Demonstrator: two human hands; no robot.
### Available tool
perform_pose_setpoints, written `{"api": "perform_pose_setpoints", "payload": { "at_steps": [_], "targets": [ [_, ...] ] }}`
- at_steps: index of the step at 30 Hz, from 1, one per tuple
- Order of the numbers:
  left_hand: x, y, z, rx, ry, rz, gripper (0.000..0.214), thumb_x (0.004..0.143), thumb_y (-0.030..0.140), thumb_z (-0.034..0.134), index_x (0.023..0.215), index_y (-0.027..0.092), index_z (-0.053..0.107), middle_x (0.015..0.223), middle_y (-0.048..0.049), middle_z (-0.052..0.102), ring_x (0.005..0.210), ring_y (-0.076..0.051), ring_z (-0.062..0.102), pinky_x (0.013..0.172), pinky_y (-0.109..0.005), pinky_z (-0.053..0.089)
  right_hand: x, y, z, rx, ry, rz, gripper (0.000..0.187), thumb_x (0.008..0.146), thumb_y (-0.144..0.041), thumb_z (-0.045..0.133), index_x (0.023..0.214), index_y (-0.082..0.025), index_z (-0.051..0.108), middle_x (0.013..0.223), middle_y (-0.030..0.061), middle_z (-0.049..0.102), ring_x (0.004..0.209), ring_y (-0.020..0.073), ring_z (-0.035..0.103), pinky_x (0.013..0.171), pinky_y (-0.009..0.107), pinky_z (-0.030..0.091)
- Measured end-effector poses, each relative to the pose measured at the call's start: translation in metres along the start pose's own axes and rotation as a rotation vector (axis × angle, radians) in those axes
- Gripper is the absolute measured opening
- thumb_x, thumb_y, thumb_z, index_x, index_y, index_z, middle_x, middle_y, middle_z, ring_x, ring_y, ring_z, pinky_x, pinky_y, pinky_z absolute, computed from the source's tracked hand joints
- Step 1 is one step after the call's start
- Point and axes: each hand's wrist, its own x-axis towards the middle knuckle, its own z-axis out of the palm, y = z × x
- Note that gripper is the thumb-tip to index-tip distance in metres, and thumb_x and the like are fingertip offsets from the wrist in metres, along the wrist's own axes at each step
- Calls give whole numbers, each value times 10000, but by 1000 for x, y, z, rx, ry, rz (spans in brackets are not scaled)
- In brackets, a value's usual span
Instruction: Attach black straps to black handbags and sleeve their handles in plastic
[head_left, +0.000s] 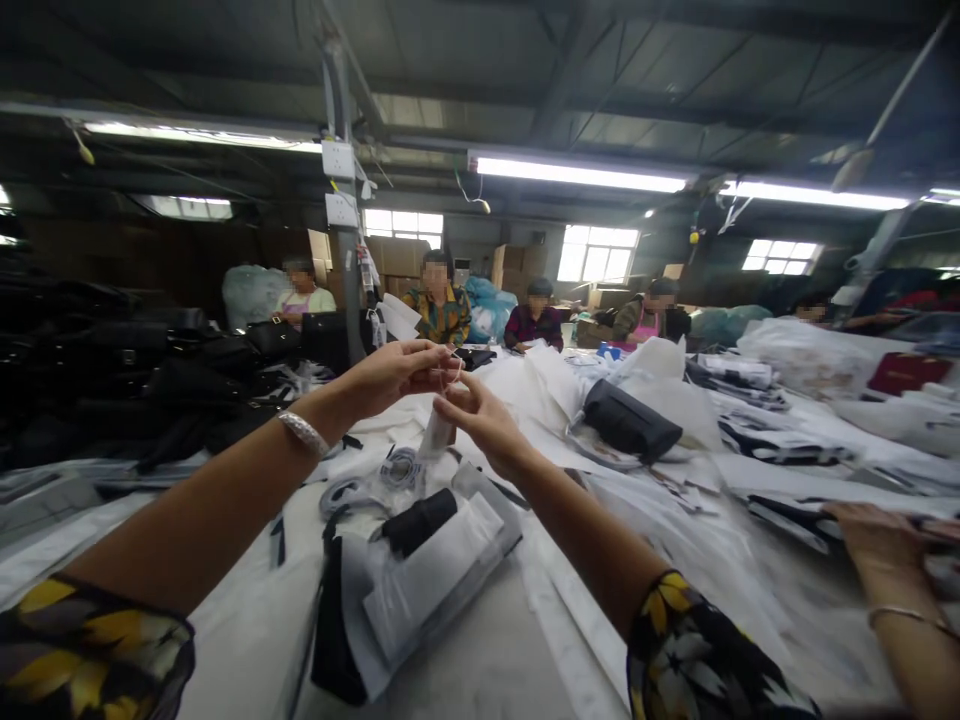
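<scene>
My left hand (401, 375) is raised over the table, its fingers closed on a thin pale loop (454, 372) like a string or rubber band. Close by on the right, my right hand (486, 422) pinches the same loop between thumb and finger. A small translucent strip, perhaps a plastic bag (436, 436), hangs under the hands; what it is fixed to is hidden. Below them lies a black bag (339, 640) partly covered with white wrapping (442, 560), with a black rolled piece (420, 522) on top. Coiled grey straps (400, 468) lie just behind it.
Black bags (180, 370) are heaped at left. A dark wrapped bundle (630, 420) rests on white sheets to the right. Another person's hand (881, 540) touches black pieces at the right edge. Several people sit across the table, beyond a post (346, 260).
</scene>
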Motion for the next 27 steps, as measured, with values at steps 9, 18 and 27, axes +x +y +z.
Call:
{"api": "perform_pose_setpoints", "payload": {
  "at_steps": [9, 18, 27],
  "targets": [
    [-35, 6, 31, -161, 32, 27, 205, 796, 235, 750, 974, 154, 689, 760, 19, 584, 597, -48, 539, 617, -168, 505, -60, -1, -1, 215, -55, 123, 603, 664, -306, 838, 1201, -165, 603, 757, 6, 716, 656, 132, 674, 625, 228, 517],
    [-60, -5, 35, 161, -71, 52, 372, 763, 376, 769, 1084, 201, 699, 815, 12, 582, 687, -75, 516, 643, -168, 438, -109, 17, -11, 191, 27, 193, 488, 740, -379, 783, 1144, -200, 576, 891, 45, 710, 683, 174, 691, 518, 237, 544],
    [-74, -25, 28, 989, -493, 256, 363, 749, 376, 774, 1073, 221, 723, 945, -44, 666, 677, -117, 554, 612, -208, 425, -143, 19, -27, 44, 115, 280, 327, 743, -430, 766, 942, -171, 745, 1372, 111, 546, 1013, 250, 658, 752, 309, 555]
  ]
}}
